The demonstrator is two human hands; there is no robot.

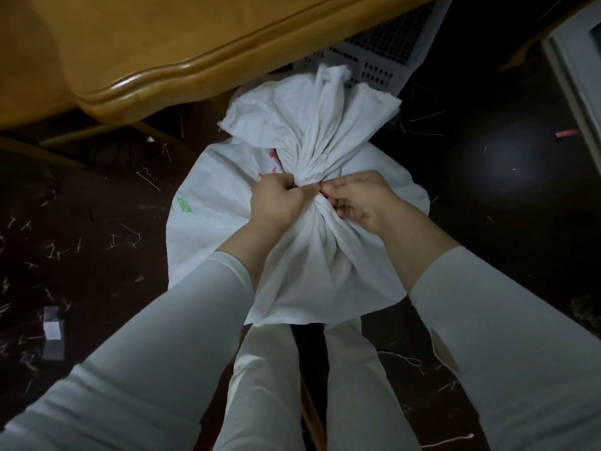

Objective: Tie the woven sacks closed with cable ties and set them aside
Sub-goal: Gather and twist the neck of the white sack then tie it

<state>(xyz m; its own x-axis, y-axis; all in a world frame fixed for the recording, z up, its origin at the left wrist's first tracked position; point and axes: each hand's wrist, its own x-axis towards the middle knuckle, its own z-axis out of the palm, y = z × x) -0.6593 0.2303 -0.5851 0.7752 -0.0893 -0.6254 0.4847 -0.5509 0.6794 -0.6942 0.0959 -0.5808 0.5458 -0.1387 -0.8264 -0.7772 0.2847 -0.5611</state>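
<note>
Hands work at the gathered neck of the white sack [312, 265], which stands on the dark floor [97, 222] in the middle of the scene, just near of the wooden table [156, 79] and the plastic crate [383, 56]. The left hand [276, 200] is curled in a fist tight against the left of the neck; the right hand [361, 200] has its fingers hooked into the bunched cloth on the right, thumb and forefinger pinching inward.

To do this step well, keep the pleats squeezed into one narrow bundle, seat the tie low against the full part of the sack, and pull the tail straight through so the loose top cannot slip out.

What may be the cable tie [321, 192] shows only as a thin tan sliver between the fingertips; whether it is looped or locked I cannot tell. The sack's printed red and green marks are partly folded away, its contents are hidden, and the dim floor litter is hard to make out.
</note>
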